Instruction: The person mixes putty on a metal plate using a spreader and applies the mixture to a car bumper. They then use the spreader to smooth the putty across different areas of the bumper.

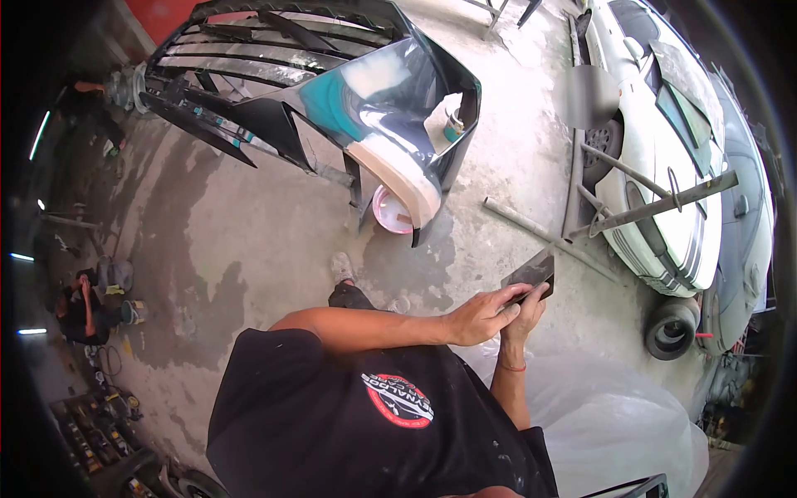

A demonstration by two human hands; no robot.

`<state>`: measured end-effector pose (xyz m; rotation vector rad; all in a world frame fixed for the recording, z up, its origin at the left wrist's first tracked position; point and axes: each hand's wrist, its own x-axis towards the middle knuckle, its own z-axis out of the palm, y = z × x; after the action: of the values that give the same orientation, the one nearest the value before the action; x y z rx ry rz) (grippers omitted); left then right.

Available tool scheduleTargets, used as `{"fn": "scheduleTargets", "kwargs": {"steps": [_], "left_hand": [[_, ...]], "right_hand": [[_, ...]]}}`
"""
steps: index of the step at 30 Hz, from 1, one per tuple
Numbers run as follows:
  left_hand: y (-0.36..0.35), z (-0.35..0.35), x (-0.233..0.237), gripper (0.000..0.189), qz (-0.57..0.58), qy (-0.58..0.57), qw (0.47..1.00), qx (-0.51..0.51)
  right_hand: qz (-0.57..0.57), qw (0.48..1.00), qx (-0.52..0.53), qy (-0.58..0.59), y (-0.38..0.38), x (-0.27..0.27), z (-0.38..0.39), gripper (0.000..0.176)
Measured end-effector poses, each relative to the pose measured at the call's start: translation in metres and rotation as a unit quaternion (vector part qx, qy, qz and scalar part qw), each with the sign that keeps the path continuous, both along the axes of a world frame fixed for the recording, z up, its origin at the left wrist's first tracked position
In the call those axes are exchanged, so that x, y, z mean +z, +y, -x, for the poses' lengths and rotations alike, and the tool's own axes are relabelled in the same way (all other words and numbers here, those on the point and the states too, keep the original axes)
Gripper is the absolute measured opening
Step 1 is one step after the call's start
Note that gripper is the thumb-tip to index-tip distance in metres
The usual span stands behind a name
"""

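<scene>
My left hand (483, 316) reaches across from the left, its fingers closed at the lower edge of a dark grey sheet (531, 270) that looks like sandpaper. Against it, my right hand (529, 314) grips the same sheet, and the fingers of both hands overlap there. Part of the sheet's lower edge is hidden behind the fingers. Ahead of me is a car bumper (390, 108) with black, teal and grey areas and a beige patch at its near corner. Under that corner stands a pink-rimmed bucket (383, 214) with whitish liquid and a brownish block inside.
A white container (446, 123) sits in the bumper's opening. A metal pipe (531, 220) lies on the wet-stained floor. White car (656, 199), metal stand (664, 203) and loose tire (671, 330) are on the right. Another person (81, 307) sits far left; clear plastic sheeting (606, 407) spreads beside me.
</scene>
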<state>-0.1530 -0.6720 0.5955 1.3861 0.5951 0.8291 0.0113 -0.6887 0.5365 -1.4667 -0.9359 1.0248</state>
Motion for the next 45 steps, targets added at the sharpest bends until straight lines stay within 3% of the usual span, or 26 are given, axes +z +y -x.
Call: {"fn": "scheduleTargets", "kwargs": {"steps": [2,6,7,8,11,13,14,16,17,19,20,22,24,25,26,28,30,32,34,36,38,39,41,42,44,45], "left_hand": [[0.009,-0.002,0.007,0.048,0.048,0.017,0.997,0.066],[0.021,-0.019,-0.005,0.049,0.045,0.080,0.980,0.174],[0.035,-0.022,-0.007,0.051,0.065,0.118,0.971,0.197],[0.044,-0.017,-0.011,0.051,0.064,0.134,0.969,0.196],[0.043,0.003,-0.017,0.049,0.029,0.100,0.978,0.182],[0.037,0.014,-0.028,0.052,-0.293,0.093,0.921,0.239],[0.033,0.018,-0.030,0.052,-0.293,0.094,0.922,0.233],[0.022,0.021,-0.033,0.068,-0.486,0.001,0.867,0.106],[0.014,0.018,-0.035,0.077,-0.528,0.022,0.846,0.072],[0.007,0.009,-0.051,0.071,-0.506,0.078,0.858,0.049],[0.005,0.007,-0.053,0.067,-0.482,0.133,0.866,0.022],[0.017,0.002,-0.062,0.057,-0.317,0.101,0.936,0.118],[0.042,0.004,-0.092,0.051,-0.110,0.152,0.971,0.151],[0.051,0.008,-0.110,0.050,0.013,0.193,0.971,0.139],[0.055,0.009,-0.133,0.050,0.014,0.191,0.972,0.136],[0.060,0.011,-0.168,0.048,0.110,0.213,0.946,0.218],[0.056,0.024,-0.167,0.051,0.209,0.159,0.945,0.196],[0.050,0.029,-0.161,0.055,0.304,0.106,0.932,0.169],[0.045,0.028,-0.152,0.065,0.350,0.011,0.889,0.296],[0.049,0.038,-0.141,0.066,0.425,-0.032,0.861,0.276],[0.055,0.054,-0.159,0.067,0.532,-0.083,0.835,0.115],[0.056,0.062,-0.166,0.067,0.531,-0.080,0.837,0.107],[0.060,0.070,-0.158,0.060,0.586,-0.318,0.734,-0.131],[0.060,0.064,-0.145,0.060,0.586,-0.312,0.735,-0.140],[0.050,0.051,-0.064,0.056,0.523,-0.004,0.851,0.060],[0.042,0.047,-0.103,0.053,0.560,-0.141,0.817,0.009]], "right_hand": [[-0.089,0.995,-0.044,-0.015,0.000,0.024,0.038,0.043],[-0.087,0.995,-0.034,0.030,-0.016,0.032,0.053,0.047],[-0.111,0.992,-0.013,-0.057,-0.026,0.023,0.058,0.049],[-0.074,0.989,-0.073,0.104,-0.034,0.015,0.072,0.049],[-0.050,0.993,-0.055,0.086,-0.032,0.004,0.045,0.044],[-0.050,0.985,-0.130,0.101,-0.013,0.011,0.030,0.038],[-0.049,0.984,-0.136,0.103,-0.009,0.002,0.013,0.038],[0.075,0.867,-0.194,0.453,0.000,-0.041,-0.016,0.046],[0.128,0.899,-0.235,0.346,0.000,-0.049,0.000,0.050],[0.160,0.896,-0.231,0.344,-0.002,-0.058,0.013,0.049],[0.160,0.874,-0.158,0.430,-0.010,-0.069,0.013,0.048],[0.154,0.795,-0.012,0.586,-0.028,-0.085,0.013,0.047],[0.197,0.829,0.139,0.505,-0.038,-0.020,0.018,0.041],[0.199,0.891,0.115,0.392,-0.041,-0.004,0.021,0.039],[0.195,0.938,0.088,0.271,-0.042,0.004,0.022,0.037],[0.153,0.957,0.002,0.245,-0.035,-0.001,0.006,0.033],[0.111,0.966,-0.080,0.219,-0.031,-0.010,-0.012,0.030],[-0.030,0.981,-0.186,0.035,-0.034,-0.012,-0.022,0.018],[-0.035,0.982,-0.176,-0.055,-0.043,-0.006,-0.025,0.015],[-0.005,0.954,-0.189,-0.232,-0.046,-0.009,-0.014,0.011],[-0.213,0.881,-0.149,-0.395,-0.035,0.003,0.021,0.010],[-0.258,0.869,-0.072,-0.416,-0.037,0.007,0.032,0.011],[-0.369,0.820,0.091,-0.428,-0.036,0.026,0.051,0.020],[-0.432,0.780,0.175,-0.417,-0.032,0.040,0.059,0.026],[-0.443,0.745,0.224,-0.445,-0.019,0.040,0.065,0.034],[-0.383,0.780,0.152,-0.471,-0.005,0.013,0.060,0.035]]}}
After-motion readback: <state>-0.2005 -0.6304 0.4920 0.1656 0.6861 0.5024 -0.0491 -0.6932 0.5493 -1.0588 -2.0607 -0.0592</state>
